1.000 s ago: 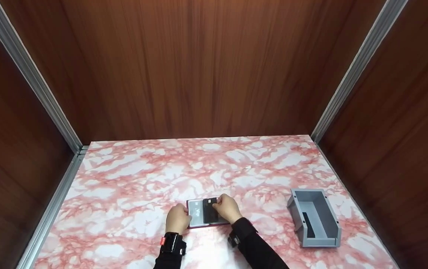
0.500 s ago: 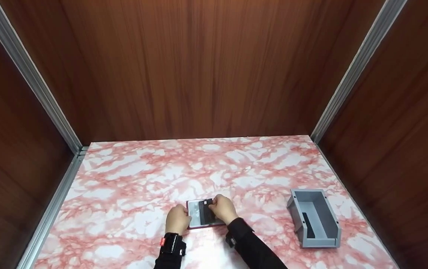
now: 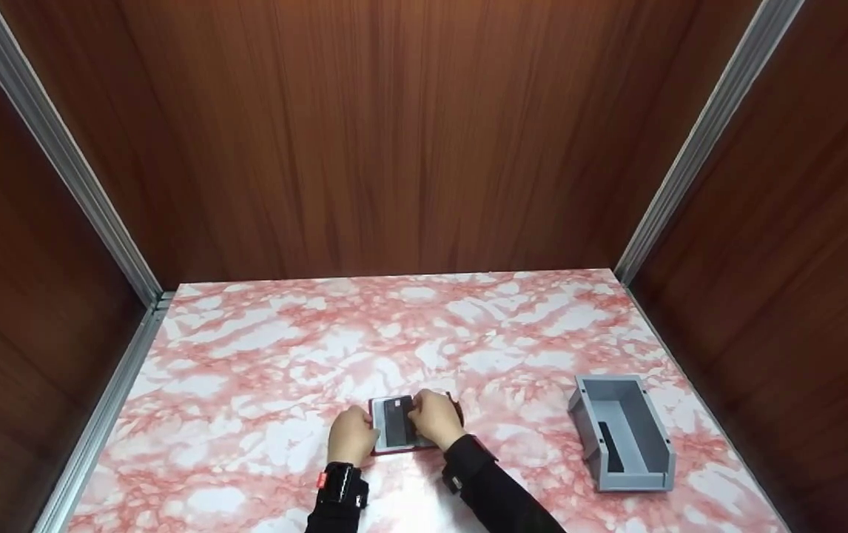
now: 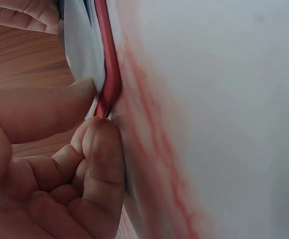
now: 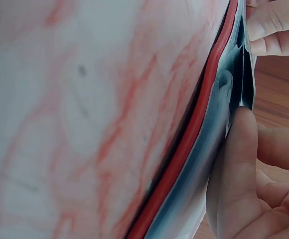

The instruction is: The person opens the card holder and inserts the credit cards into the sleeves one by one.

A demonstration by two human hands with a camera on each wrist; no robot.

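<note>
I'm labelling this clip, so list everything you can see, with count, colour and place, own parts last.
Card holder: one, red edge, pale clear pages, lying open on the table between the hands
Dark card: one, blackish, at the open pages; whether it is sleeved is unclear
Bin: one, grey, on the table's right side
Strip: one, black, inside the bin, left side
Table: one, pinkish-red and white, below everything
Panels: three, brown, behind and both sides
Rails: several, grey, along panel corners and table sides
Wristbands: two, black, one per wrist
Sleeves: two, black, lower edge
Left hand: one, bare, pinching the holder's left edge
Right hand: one, bare, gripping at the dark card
</note>
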